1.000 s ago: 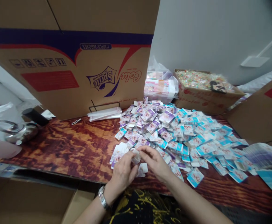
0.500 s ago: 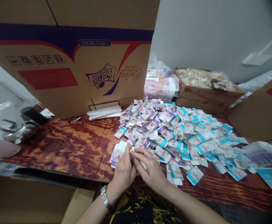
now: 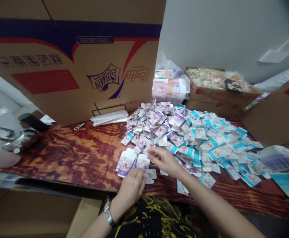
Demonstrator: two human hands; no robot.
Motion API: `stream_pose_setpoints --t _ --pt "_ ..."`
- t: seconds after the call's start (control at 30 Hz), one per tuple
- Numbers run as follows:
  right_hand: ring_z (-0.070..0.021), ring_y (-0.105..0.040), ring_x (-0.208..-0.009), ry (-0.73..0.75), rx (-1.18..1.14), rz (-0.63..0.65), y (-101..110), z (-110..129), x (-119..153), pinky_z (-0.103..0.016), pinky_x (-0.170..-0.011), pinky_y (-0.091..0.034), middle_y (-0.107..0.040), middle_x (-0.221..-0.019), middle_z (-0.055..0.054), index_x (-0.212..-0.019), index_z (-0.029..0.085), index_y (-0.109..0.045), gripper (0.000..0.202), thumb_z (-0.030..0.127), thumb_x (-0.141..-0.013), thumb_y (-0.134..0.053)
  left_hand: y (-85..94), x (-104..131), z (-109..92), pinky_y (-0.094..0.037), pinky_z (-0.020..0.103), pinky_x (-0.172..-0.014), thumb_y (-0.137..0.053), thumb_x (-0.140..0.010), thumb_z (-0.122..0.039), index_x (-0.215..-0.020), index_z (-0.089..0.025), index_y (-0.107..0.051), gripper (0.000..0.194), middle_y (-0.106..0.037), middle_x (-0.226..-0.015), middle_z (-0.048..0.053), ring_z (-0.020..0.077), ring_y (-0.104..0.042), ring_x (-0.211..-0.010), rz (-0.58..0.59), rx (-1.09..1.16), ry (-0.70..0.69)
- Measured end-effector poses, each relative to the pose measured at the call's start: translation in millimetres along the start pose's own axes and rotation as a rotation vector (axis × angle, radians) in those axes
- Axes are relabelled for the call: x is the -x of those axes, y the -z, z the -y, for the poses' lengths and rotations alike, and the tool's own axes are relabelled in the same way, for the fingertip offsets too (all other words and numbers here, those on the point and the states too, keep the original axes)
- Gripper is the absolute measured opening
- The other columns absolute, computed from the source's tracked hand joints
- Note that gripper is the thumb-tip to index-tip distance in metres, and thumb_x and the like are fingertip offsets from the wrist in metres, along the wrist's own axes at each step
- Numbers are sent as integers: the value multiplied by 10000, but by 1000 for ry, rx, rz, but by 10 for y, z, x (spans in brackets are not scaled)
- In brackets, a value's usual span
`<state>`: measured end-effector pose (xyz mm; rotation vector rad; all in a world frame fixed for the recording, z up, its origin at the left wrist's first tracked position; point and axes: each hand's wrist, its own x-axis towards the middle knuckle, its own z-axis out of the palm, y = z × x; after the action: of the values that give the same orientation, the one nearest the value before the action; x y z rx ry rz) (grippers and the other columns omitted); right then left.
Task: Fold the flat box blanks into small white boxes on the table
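Observation:
Small purple-and-white cartons lie flat near the table's front edge: a stack [image 3: 126, 164] on the left, another carton [image 3: 142, 162] beside it, and one [image 3: 150, 176] in front. My left hand [image 3: 133, 185] has its fingers curled at that front carton's left side, its fingertips partly hidden. My right hand [image 3: 166, 161] is over the near edge of a heap of small purple and blue cartons [image 3: 184, 135], fingers stretched out beside a purple carton [image 3: 150, 144]. Nothing shows in its fingers.
A large cardboard box [image 3: 67, 86] stands behind on the left. An open box of wrapped candies [image 3: 216, 96] is at the back right. Flat plastic sleeves [image 3: 109, 118], a metal kettle [image 3: 20, 140] and flat purple and blue card stacks [image 3: 280, 162] lie around the heap.
My hands were together in front of the heap and have moved apart. The right hand has gone up and right to the heap; the left has dropped slightly beside the flat cartons.

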<state>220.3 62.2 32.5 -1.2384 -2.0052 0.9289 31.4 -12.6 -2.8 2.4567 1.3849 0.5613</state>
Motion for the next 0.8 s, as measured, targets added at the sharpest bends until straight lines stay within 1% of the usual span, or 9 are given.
stream_pose_setpoints --t 0.07,0.13,0.2,0.3,0.37,0.47,0.57,0.7,0.8 --pt "-192 -617 -819 -15 257 118 -159 -77 287 -292 -745 -472 -645 -881 -55 -943 214 -654 154 245 -825 -560 -84 27 -4 -519 348 -760 -417 -886 -142 -1016 -158 -528 171 -600 -906 79 207 -582 -864 105 -79 4" --pt "-201 -621 -788 -104 410 155 -302 -146 500 -289 -716 -468 -638 -893 -72 -967 217 -646 182 226 -796 -585 -115 30 -22 -516 346 -771 -421 -882 -123 -985 -150 -533 155 -592 -909 81 213 -576 -885 175 -151 -5" --pt "-211 -625 -798 -190 441 140 -405 -207 616 -293 -710 -464 -635 -943 -90 -1079 212 -602 289 222 -791 -582 -109 22 -44 -516 345 -767 -448 -865 -104 -988 -139 -533 154 -587 -917 86 219 -573 -883 224 -206 -6" --pt "-206 -623 -811 -263 304 82 -475 -280 648 -288 -712 -451 -647 -912 -66 -1180 201 -528 372 219 -808 -541 -84 9 -74 -519 346 -754 -493 -831 -89 -1038 -131 -523 213 -582 -948 94 227 -569 -887 257 -243 0" --pt "-176 -608 -726 -294 150 49 -463 -299 619 -267 -673 -441 -636 -789 -17 -1140 198 -540 318 217 -825 -500 -76 3 -90 -521 344 -744 -537 -809 -114 -1147 -125 -478 343 -574 -1014 111 238 -563 -919 234 -243 8" --pt "-135 -544 -604 -286 -79 43 -376 -250 553 -238 -591 -417 -568 -684 25 -1058 188 -578 247 242 -838 -479 -64 -20 -99 -509 390 -781 -615 -767 -181 -1283 -116 -370 575 -529 -1158 158 281 -537 -1004 135 -252 22" --pt "-114 -501 -582 -215 -208 81 -246 -110 487 -216 -551 -392 -516 -666 39 -1038 187 -583 226 254 -850 -477 -32 -63 -84 -469 449 -853 -603 -766 -197 -1281 -132 -373 568 -531 -1162 152 302 -515 -1039 47 -238 13" --pt "-115 -491 -596 -111 -76 54 -112 98 414 -219 -570 -381 -513 -663 39 -1055 198 -561 214 217 -865 -463 21 -102 -35 -470 433 -832 -552 -802 -232 -1244 -147 -385 480 -553 -1085 129 271 -535 -985 -17 -137 0" --pt "-129 -509 -621 -31 30 14 -82 179 377 -231 -601 -399 -538 -683 26 -1067 200 -535 211 192 -873 -453 44 -102 -7 -479 409 -798 -555 -809 -270 -1199 -151 -402 436 -558 -1050 123 258 -542 -958 -51 -65 -7"
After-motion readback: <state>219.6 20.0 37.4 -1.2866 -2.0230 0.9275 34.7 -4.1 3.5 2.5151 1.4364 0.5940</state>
